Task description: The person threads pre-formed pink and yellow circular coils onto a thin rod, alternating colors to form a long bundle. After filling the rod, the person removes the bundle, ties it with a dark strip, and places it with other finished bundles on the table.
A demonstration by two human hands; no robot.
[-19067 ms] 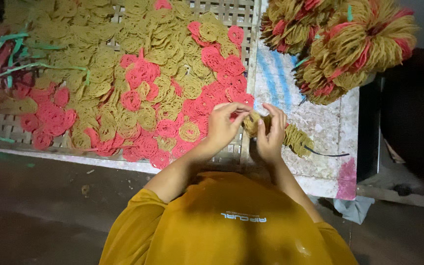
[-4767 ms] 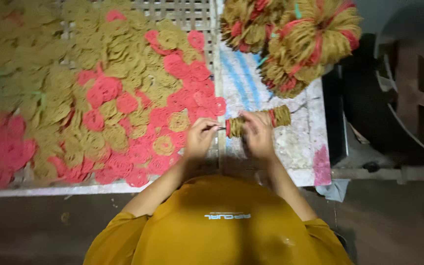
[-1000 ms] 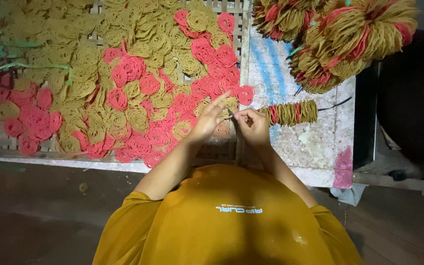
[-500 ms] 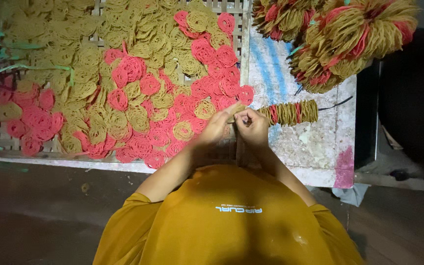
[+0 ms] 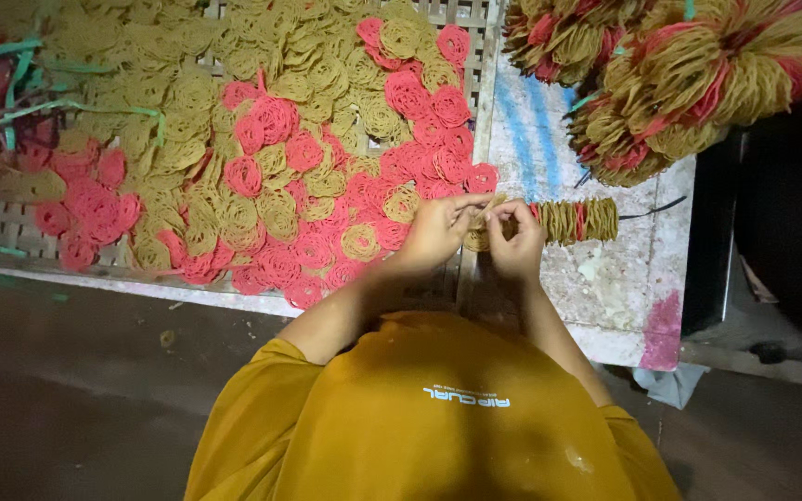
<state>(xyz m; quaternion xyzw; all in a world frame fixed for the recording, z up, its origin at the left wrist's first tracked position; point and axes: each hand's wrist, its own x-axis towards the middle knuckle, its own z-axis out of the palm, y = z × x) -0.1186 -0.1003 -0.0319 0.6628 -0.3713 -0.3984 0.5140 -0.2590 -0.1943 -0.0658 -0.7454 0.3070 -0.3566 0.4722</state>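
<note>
Your left hand (image 5: 438,232) & right hand (image 5: 515,239) pinch shut on the near end of the strung row of yellow/red coils (image 5: 568,222), its long axis running right along the tabletop (image 5: 624,288), w/ right hand nearer.

Two hands (image 5: 475,232), one threaded stack of coils (image 5: 568,221), two tied bunches (image 5: 670,74), loose coils (image 5: 280,176) beyond counting.

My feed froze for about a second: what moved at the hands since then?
Little. The left hand and right hand stay pinched together at the near end of the stacked row of coils, which lies as before. The spread coils on the rack are unchanged.
</note>
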